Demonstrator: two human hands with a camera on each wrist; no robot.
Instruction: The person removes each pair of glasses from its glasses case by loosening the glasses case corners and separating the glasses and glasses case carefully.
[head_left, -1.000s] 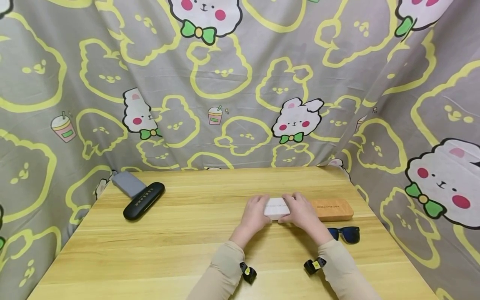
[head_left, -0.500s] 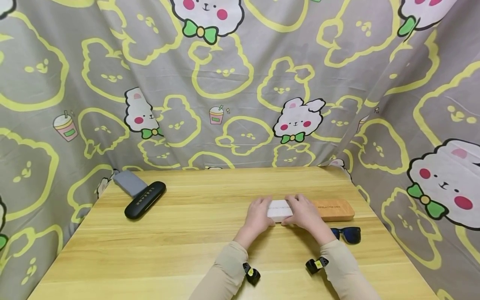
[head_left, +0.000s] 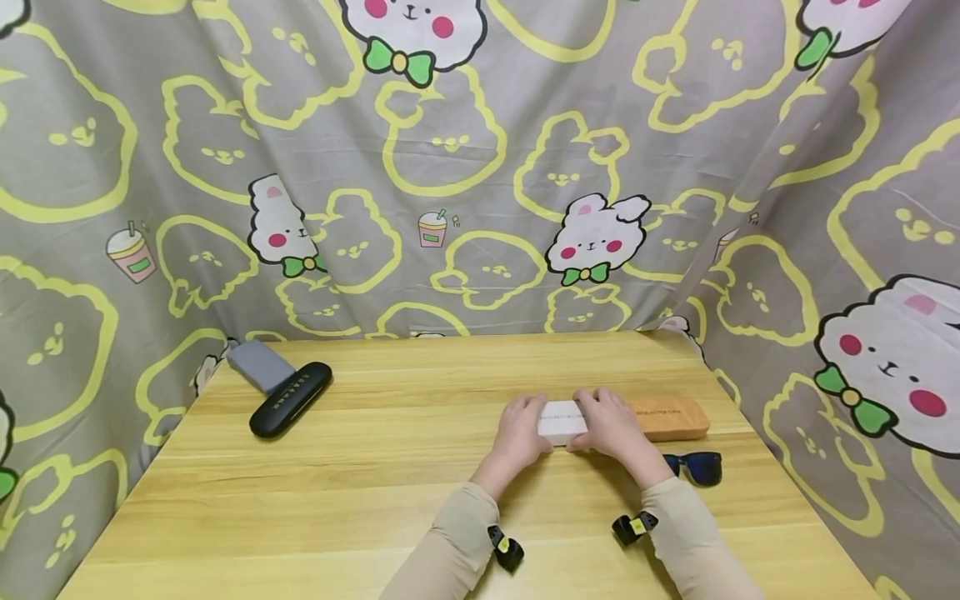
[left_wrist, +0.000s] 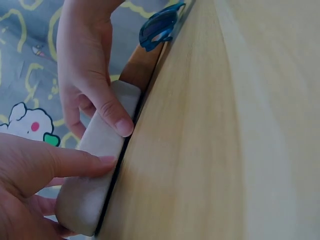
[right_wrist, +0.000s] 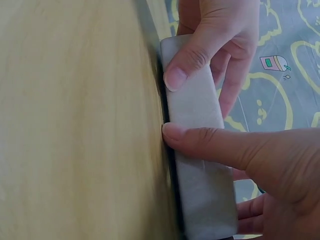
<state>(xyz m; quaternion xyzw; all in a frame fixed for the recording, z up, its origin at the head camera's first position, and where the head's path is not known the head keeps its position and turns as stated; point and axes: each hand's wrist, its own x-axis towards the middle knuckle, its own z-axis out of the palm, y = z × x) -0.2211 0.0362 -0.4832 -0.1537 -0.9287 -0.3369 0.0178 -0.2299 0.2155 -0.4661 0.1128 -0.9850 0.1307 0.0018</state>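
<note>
A whitish-grey glasses case (head_left: 561, 422) with a line of print on top lies on the table, right of centre. My left hand (head_left: 521, 429) grips its left end, with the thumb on the near side and the fingers reaching round the far side. The right hand (head_left: 609, 423) holds the case the same way farther right, covering its right part in the head view. Both thumbs press on the long side of the case (right_wrist: 207, 200), just above its bottom edge, in the right wrist view. Directly right of the right hand lies an orange-brown glasses case (head_left: 672, 419).
Dark blue sunglasses (head_left: 702, 469) lie in front of the orange-brown case, partly behind the right wrist. At the far left a black glasses case (head_left: 291, 400) leans on a grey-blue flat case or pouch (head_left: 260, 364). A patterned curtain (head_left: 480, 167) encloses the wooden table (head_left: 300, 517).
The whitish-grey case has shifted slightly right and toward me, with both hands keeping hold of it. The other things on the table stay where they were.
</note>
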